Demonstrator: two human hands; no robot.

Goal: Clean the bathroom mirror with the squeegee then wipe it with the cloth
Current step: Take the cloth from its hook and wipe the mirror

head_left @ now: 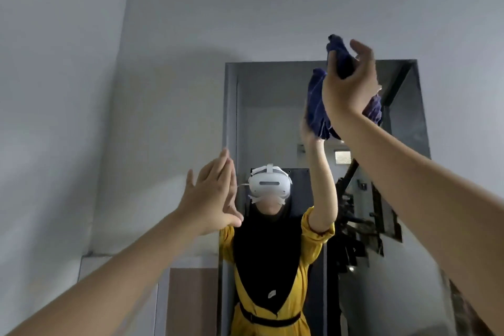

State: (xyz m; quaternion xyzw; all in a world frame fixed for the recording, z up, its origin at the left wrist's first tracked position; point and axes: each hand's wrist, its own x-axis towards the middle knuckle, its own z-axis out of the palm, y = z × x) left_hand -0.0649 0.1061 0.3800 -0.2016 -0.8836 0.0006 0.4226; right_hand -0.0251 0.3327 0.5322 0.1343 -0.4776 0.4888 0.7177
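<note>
Cloth (317, 106) bunched in right hand's (350, 84) curled grip against upper mirror (272, 117); left hand (211, 196) flat, fingers straight.

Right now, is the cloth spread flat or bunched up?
Bunched up. The right hand grips the blue cloth in a wad near the mirror's top, folds hanging below the fingers.

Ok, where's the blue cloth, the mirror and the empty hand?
cloth (317, 106): head view, on the folds hanging left of the wrist.
mirror (268, 117): head view, on bare glass upper left.
left hand (210, 196): head view, on its back.
</note>
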